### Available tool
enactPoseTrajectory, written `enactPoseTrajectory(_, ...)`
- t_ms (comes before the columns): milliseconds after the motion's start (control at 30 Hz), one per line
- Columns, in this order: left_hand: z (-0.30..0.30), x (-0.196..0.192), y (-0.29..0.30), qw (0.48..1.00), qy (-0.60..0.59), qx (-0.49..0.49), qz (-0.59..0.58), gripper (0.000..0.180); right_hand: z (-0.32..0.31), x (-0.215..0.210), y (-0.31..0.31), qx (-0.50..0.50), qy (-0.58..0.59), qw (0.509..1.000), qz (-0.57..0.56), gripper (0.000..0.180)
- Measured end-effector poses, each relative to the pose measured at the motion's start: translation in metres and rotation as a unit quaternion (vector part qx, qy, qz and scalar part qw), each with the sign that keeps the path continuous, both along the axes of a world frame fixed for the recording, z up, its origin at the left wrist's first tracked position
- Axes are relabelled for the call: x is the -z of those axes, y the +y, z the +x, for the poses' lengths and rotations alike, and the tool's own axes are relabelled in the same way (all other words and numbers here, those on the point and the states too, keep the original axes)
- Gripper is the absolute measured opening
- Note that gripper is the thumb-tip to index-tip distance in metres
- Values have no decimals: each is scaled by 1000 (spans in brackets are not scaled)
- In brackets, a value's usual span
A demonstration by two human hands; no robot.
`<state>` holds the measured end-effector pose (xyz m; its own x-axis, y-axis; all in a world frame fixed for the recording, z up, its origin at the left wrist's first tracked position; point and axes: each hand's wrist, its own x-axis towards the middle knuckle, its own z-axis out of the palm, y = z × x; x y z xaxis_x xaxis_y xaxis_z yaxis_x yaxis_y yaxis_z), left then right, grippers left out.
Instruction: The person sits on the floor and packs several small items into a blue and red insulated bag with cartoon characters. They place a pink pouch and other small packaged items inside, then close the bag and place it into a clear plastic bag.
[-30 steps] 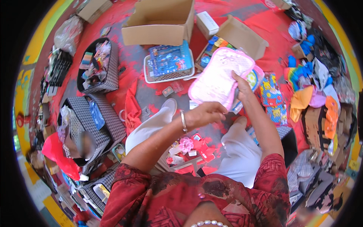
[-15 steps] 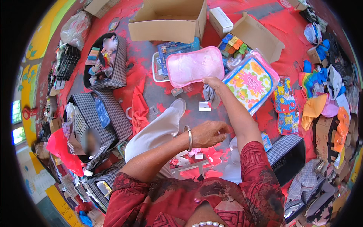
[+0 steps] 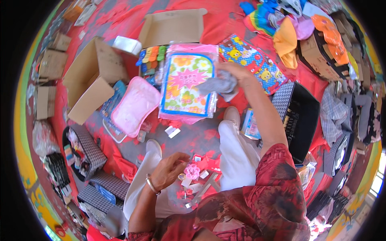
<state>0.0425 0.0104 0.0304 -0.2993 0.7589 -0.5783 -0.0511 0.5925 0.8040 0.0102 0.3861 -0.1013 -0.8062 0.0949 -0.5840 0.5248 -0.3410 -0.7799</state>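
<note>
My right hand [image 3: 238, 73] reaches forward, its fingers closed around a crumpled grey cloth [image 3: 219, 85]. The cloth hangs over the right side of a flat plastic package [image 3: 187, 76] with a blue border and a flower print. Left of that package lies a pink padded mat [image 3: 136, 106]. Above my left knee, my left hand [image 3: 168, 169], with a bangle on the wrist, is open with its fingers loosely bent and nothing visible in them. Close to it is a pink flower ornament [image 3: 192, 171] among small scraps.
Beyond the package stands an open carton [image 3: 173, 28] near colourful clips [image 3: 152, 55]; a larger cardboard box [image 3: 96, 72] is at left. A bear-print folded piece [image 3: 251, 60] lies beyond my right hand. A houndstooth bin [image 3: 297, 116] stands at right, with clothes [image 3: 333, 108] past it.
The view has turned to the right. My right hand has carried the grey cloth from beside the pink mat to the flower package's right side. My left hand has moved left, over my left knee.
</note>
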Motion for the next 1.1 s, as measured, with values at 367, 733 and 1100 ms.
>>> enactPoseTrajectory(367,2,39,37,989,-107,-61,-82,32,115,167,108,356,-148,922,-24,21)
enactPoseTrajectory(733,6,75,35,960,-142,-155,-185,33,52,195,96,463,28,884,63,16)
enactPoseTrajectory(1100,18,69,42,977,-133,-72,-150,34,223,219,136,480,-170,825,245,26)
